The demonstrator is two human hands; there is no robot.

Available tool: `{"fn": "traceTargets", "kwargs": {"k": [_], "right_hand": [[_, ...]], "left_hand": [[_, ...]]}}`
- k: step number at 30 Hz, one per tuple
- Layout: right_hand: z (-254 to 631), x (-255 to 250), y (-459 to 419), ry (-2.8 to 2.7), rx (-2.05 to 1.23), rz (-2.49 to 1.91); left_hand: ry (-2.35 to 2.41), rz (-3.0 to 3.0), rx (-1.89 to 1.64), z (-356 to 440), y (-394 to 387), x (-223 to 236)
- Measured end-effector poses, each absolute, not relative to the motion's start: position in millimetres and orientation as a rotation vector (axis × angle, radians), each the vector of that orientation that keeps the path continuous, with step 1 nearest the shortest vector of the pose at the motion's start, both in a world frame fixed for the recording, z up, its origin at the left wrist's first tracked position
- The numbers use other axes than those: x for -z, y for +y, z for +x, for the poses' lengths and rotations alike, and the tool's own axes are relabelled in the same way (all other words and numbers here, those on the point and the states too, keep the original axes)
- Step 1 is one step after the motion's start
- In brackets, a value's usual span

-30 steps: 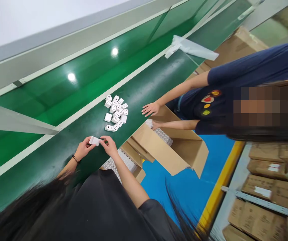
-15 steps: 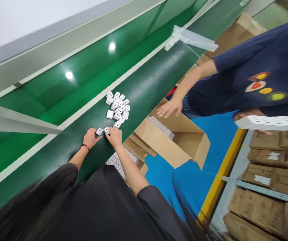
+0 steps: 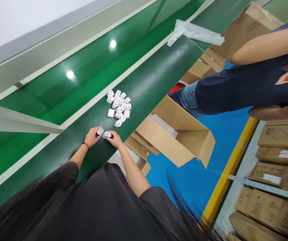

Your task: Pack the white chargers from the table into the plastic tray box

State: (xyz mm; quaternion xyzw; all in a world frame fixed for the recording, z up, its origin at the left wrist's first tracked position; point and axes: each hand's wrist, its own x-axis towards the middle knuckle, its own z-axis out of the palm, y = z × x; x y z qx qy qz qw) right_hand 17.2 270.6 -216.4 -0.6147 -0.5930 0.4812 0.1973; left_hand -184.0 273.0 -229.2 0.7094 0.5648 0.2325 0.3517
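Note:
My left hand (image 3: 92, 135), with a dark band at the wrist, rests on the dark green belt (image 3: 149, 80) and pinches a small white charger (image 3: 100, 131). My right hand (image 3: 115, 139) is right beside it, fingers closed on a second white charger (image 3: 106, 135). Both chargers touch the belt. Just beyond them lies a cluster of several white chargers (image 3: 119, 107).
An open cardboard box (image 3: 179, 140) with a white tray (image 3: 164, 125) stands right of the belt; another white tray (image 3: 120, 160) lies below my right arm. A person in a navy shirt (image 3: 246, 87) stands at the right. Stacked cartons (image 3: 274, 167) sit on shelving. A plastic bag (image 3: 196, 33) lies up the belt.
My hands went from holding one charger above the belt to setting two down on it. The other person pulled both hands away from the belt and box and turned right.

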Motion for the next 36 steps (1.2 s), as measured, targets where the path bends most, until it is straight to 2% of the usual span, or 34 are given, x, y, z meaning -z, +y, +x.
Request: {"fn": "traceTargets", "kwargs": {"k": [7,14,19,25,30,36], "right_hand": [[22,229,268,-1.361,-1.669,-1.576],[16,234,254,-1.223,-1.773,-1.443],[9,236,254,-1.325,-1.707,-1.5],[7,223,258,-1.615,-1.421,-1.692],[1,215,256,-1.774,-1.279,-1.776],[0,211,254,-1.806,-1.268,-1.689]], "left_hand": [[1.501,1.723,-0.667,-190,269,238],[1.517,1.635,-0.693,-193,259,238],[1.516,1.59,-0.684,-193,252,234],[1.548,1.459,-0.731,-191,246,219],[1.473,1.153,-0.791,-188,248,217],[1.316,0.774,-0.808,-196,248,217]]}}
